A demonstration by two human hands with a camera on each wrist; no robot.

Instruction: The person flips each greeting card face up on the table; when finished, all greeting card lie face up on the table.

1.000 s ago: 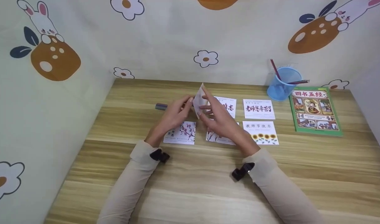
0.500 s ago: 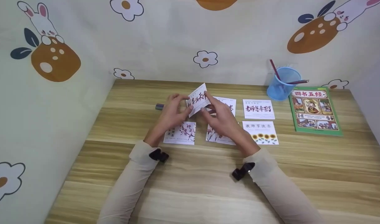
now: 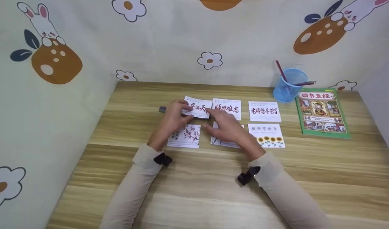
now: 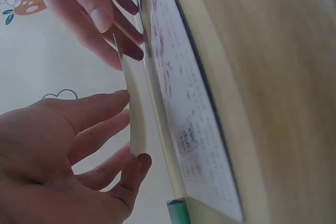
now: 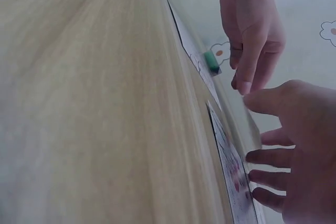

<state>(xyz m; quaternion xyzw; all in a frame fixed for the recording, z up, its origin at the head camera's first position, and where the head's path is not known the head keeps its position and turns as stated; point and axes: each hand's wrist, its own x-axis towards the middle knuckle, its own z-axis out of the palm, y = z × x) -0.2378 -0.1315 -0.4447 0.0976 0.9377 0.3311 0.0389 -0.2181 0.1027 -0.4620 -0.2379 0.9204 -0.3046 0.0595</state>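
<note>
My left hand (image 3: 173, 117) pinches a white card (image 3: 198, 112) with dark red Chinese characters by its left side. The card is tilted a little above the table, its shadow showing along the lower edge. My right hand (image 3: 229, 128) reaches to the card's right edge, the index fingertip touching it and the thumb apart; its fingers are fairly straight. Below lies a card with plum blossoms (image 3: 191, 135), partly under the left hand. Another blossom card (image 3: 215, 140) is half hidden by the right hand. A similar lettered card (image 3: 229, 103) lies just right of the held one.
Farther right lie a lettered card (image 3: 265, 111) and a sunflower card (image 3: 266, 135). A green book (image 3: 323, 113) lies beside a blue mesh pencil cup (image 3: 285, 92) with pencils. A small green, dark-ended piece (image 4: 178, 211) lies left of the held card. A patterned curtain (image 3: 169, 47) stands behind.
The held card has gone from nearly edge-on and upright to facing up, lowered almost flat left of the neighbouring lettered card. The right hand's grasp has loosened to a fingertip touch.
</note>
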